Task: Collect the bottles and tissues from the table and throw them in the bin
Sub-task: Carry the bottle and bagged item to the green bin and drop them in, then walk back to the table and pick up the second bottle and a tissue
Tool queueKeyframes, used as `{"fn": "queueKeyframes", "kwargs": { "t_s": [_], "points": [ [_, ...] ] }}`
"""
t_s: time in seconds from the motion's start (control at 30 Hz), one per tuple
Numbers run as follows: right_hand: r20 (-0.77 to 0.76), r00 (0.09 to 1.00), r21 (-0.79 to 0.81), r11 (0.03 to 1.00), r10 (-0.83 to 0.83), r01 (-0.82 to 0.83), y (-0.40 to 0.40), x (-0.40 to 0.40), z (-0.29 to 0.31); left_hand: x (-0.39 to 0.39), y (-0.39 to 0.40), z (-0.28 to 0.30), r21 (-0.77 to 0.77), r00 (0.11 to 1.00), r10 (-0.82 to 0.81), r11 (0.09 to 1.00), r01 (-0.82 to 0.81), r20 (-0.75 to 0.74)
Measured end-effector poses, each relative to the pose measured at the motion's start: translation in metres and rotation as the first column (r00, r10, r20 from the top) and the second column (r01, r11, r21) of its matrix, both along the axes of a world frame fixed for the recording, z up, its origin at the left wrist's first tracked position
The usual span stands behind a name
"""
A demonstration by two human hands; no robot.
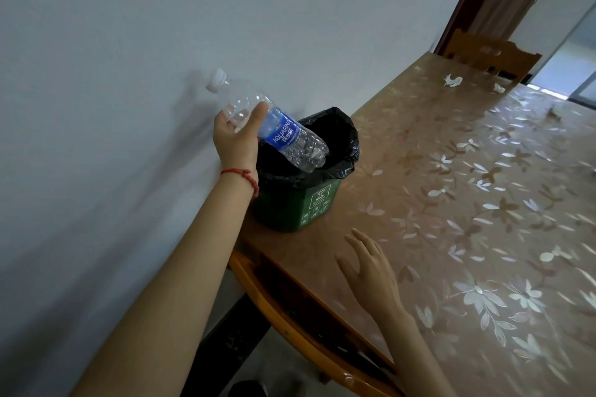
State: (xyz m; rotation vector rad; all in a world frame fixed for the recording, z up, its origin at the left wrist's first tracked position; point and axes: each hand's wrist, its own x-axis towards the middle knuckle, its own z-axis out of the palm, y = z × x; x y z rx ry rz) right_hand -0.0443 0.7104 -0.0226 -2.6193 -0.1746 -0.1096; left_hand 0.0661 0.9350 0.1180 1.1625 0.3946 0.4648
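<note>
Nearest to the camera, the right hand [367, 271] lay flat and open on the counter [467, 203], with spread fingers and nothing in it. Ahead of it and to its left, the left hand [237, 135] was closed around the upper part of a clear plastic bottle [283, 132], which was tilted with its base over the mouth of the green bin [309, 206] and its white cap [216, 79] pointing up toward the wall. The bin, lined with a black bag [348, 138], stood on the counter just beyond the right hand. To finish the step well, it seemed best to lower the base a little into the bag and only then open the fingers, so the light bottle would not bounce off the rim. Some crumpled tissues [452, 80] lay far beyond both hands, near the far end of the counter, not yet collected.
</note>
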Motion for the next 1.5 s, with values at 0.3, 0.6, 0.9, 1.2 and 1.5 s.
{"fn": "queueKeyframes", "kwargs": {
  "t_s": [0.3,0.6,0.9,1.2,1.5],
  "points": [
    [-0.032,0.999,0.024,1.000,-0.015,0.016,0.001,-0.004,-0.001,0.006,-0.004,-0.030,0.175,0.991,0.046,0.984,-0.023,-0.124],
    [-0.063,0.998,0.039,0.999,0.017,-0.014,0.011,-0.005,0.005,-0.020,0.006,-0.038,0.307,0.970,-0.018,0.947,0.095,-0.243],
    [-0.063,0.998,0.038,0.999,0.013,-0.011,0.017,-0.009,0.003,-0.084,0.003,-0.090,0.695,0.961,-0.106,0.670,0.259,-0.256],
    [-0.049,0.997,-0.033,0.998,-0.058,0.057,0.012,-0.023,-0.002,-0.105,0.002,-0.128,0.850,0.834,-0.177,-0.188,0.493,-0.523],
    [0.026,0.975,-0.155,0.962,-0.223,0.224,-0.010,-0.049,-0.008,-0.106,-0.020,-0.145,0.830,0.784,-0.315,-0.368,0.419,-0.536]
  ]
}}
